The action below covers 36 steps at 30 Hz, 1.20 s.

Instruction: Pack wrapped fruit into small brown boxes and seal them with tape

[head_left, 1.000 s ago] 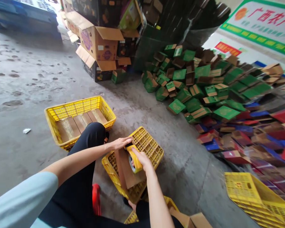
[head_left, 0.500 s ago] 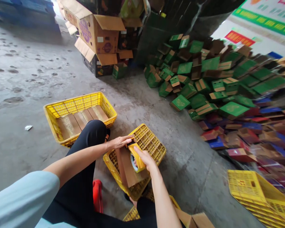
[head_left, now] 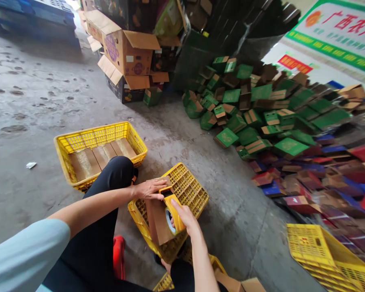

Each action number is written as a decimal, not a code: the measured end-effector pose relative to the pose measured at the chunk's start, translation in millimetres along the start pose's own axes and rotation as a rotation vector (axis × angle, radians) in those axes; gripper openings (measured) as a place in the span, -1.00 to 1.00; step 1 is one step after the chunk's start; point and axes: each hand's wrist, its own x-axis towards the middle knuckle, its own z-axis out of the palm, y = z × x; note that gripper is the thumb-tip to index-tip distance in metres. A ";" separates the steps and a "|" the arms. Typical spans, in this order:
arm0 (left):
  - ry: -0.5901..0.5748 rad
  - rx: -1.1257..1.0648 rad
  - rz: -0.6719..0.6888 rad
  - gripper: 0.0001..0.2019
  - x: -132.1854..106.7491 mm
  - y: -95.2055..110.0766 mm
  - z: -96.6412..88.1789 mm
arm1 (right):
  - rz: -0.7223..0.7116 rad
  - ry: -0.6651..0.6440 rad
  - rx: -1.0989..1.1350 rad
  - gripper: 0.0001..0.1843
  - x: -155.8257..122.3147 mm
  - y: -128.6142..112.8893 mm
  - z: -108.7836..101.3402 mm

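Left hand [head_left: 148, 189] and yellow tape dispenser [head_left: 178, 221] have shifted slightly toward the wearer since the earlier frame, baring more of the far end of the cardboard box [head_left: 161, 223]. Box lies on the yellow crate [head_left: 191, 184]. From my end: left is flat on the box, fingers extended, fingertips beside the dispenser head; right hand [head_left: 186, 217] is wrapped round the dispenser. Can't make out a tape strip. I'd press firmly with the left, pull straight and evenly, keep fingertips off the head.
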 end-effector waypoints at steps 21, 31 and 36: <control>-0.062 0.244 0.040 -0.07 -3.0 -15.9 17.8 | 0.066 -0.002 -0.011 -0.41 -3.3 19.9 -2.1; -0.092 0.299 0.162 0.13 -9.7 -11.1 27.3 | 0.060 0.001 0.045 -0.42 2.8 21.4 1.5; -0.111 0.290 0.119 0.09 -11.0 -5.5 25.6 | 0.057 -0.047 0.076 -0.45 1.0 19.0 -0.1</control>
